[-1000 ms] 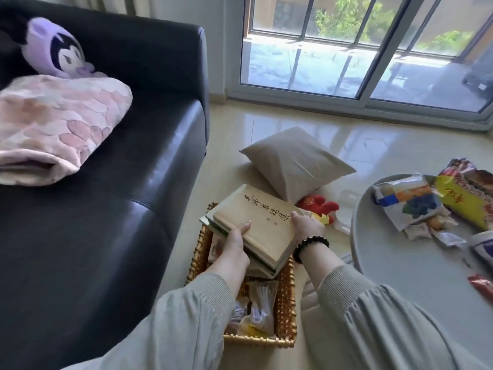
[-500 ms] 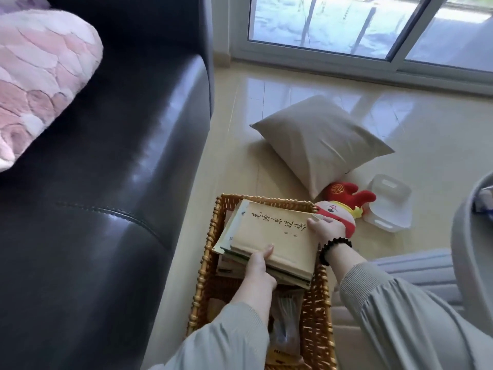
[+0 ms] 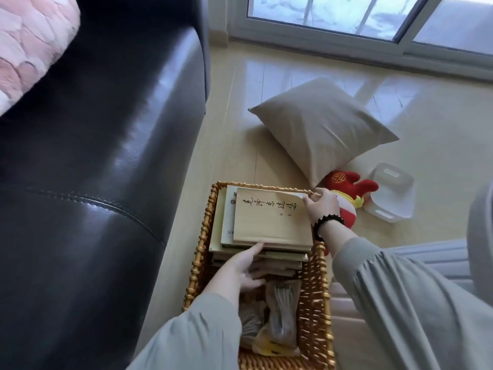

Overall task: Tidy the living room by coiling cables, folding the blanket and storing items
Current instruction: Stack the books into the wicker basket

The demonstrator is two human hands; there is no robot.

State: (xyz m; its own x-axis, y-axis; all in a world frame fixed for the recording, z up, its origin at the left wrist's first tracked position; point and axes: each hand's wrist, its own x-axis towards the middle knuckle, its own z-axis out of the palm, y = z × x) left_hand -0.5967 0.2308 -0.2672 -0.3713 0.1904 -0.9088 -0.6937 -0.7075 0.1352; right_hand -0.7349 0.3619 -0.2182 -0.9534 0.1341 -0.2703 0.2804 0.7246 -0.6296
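— Item: stack of books [image 3: 269,217]; what is changed since the prior frame?
— Previously held tilted over the wicker basket [image 3: 202,236]; now laid flat within its far half, squared to the rim.
— Orientation?
— Title line is run from the sofa [image 3: 106,156] side rightward; long axis seemingly likewise, though foreshortened.
— Hands?
— Near edge is touched by the left hand [image 3: 237,271], fingers straight; far right corner is pinched by the right hand [image 3: 321,205], fingers curled.

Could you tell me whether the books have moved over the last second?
Yes. The books have come down from overhanging the far rim of the wicker basket to lying flat inside it.
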